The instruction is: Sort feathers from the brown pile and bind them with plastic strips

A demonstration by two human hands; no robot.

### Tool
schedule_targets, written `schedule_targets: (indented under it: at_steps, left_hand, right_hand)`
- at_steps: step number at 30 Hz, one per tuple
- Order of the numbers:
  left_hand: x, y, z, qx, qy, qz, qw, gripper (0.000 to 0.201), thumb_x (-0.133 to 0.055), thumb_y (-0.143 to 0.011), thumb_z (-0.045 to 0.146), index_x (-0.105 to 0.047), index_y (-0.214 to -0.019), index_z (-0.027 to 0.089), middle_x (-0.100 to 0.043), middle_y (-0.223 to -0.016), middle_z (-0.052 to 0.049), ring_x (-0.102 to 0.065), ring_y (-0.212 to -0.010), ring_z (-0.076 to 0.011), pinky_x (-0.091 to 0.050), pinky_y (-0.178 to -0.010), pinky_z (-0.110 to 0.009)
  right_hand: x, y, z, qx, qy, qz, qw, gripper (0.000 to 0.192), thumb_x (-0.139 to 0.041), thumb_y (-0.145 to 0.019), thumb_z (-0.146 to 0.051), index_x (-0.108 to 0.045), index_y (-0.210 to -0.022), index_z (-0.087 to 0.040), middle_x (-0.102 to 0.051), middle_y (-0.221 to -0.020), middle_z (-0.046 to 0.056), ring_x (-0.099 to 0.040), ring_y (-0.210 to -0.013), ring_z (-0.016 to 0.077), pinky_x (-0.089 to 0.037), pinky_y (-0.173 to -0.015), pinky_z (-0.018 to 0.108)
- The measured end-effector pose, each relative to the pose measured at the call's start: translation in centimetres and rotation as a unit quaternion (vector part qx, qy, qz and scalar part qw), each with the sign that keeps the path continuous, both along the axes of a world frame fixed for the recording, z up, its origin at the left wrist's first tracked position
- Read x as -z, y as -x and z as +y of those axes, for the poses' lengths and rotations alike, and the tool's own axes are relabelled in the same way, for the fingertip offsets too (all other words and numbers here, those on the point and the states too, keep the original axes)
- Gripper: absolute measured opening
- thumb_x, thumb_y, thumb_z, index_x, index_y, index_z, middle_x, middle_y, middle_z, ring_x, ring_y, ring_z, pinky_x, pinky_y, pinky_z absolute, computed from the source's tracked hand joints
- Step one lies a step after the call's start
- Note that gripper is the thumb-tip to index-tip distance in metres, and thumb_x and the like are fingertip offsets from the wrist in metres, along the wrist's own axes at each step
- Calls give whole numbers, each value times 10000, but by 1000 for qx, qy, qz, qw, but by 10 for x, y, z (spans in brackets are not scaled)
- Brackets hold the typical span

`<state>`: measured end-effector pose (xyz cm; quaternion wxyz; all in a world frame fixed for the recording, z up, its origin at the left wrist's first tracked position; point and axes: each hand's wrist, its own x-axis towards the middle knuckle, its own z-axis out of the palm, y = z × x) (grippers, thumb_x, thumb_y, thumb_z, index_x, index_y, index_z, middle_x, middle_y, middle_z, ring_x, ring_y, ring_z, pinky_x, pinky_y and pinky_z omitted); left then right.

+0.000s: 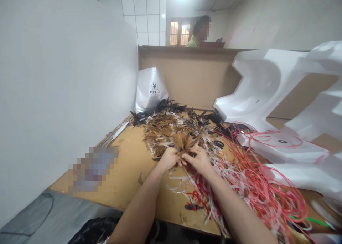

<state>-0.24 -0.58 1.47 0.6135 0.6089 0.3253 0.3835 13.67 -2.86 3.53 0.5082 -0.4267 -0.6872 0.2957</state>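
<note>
The hands hide the base of the feather bunch; the right edge crops white foam; the bag's smallest print blurs.

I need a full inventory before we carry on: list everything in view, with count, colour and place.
feather bunch: one, brown, between both hands
feather pile: one, brown and pale, beyond the hands
dark feathers: uncounted, blackish, behind the pile
strings: uncounted, red and white, tangled at right
green strip: one, lower right
foam pieces: several, white, right side
printed bag: one, white, back left
table: one, tan, under the work
partition: one, brown, table's back
black plastic: one, bottom left
cable: one, dark, floor at left
obscured item: count unclear, greyish, table's left
other person: one, pale yellow clothing, beyond partition
window: one, brown frame, background
left hand: one, bare, on bunch
right hand: one, bare, on bunch
</note>
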Motion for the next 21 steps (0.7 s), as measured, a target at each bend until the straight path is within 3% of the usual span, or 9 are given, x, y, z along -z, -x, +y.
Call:
schedule_targets:
  at_steps: [5, 11, 16, 21]
  left_hand:
    - [2, -6, -3, -26, -24, 15, 999, 245, -499, -727, 298, -598, -632, 95, -584, -487, -48, -509, -405, -89, -408, -422, -186]
    - [3, -7, -2, -11, -36, -21, 999, 216, -531, -708, 298, -576, -679, 89, -599, -564, -44, -542, -488, -101, -446, -511, -219]
    - [5, -2, 0, -4, -18, 21, 1000, 231, -534, -698, 315, -596, -687, 94, -619, -616, -53, -532, -489, -91, -421, -489, -201]
    - [6, -2, 1, -4, 12, 18, 1000, 223, -571, -667, 310, -617, -654, 92, -618, -589, -51, -536, -494, -91, -415, -501, -198]
  right_hand:
    - [15, 9, 0, -78, 62, 119, 988, 266, -504, -727, -400, -532, -581, -179, -433, -457, -23, -423, -402, 105, -387, -443, 259]
    - [9, -6, 2, -37, 33, 46, 998, 336, -513, -733, -373, -485, -494, -138, -477, -458, -9, -422, -445, 83, -348, -453, 205]
    - [2, -9, 2, -36, 51, 24, 998, 305, -512, -731, -362, -524, -526, -137, -520, -494, -5, -455, -471, 91, -373, -484, 206]
    - [6, -6, 6, -37, 94, 18, 995, 303, -554, -695, -384, -525, -520, -139, -529, -489, -7, -464, -463, 90, -373, -463, 199]
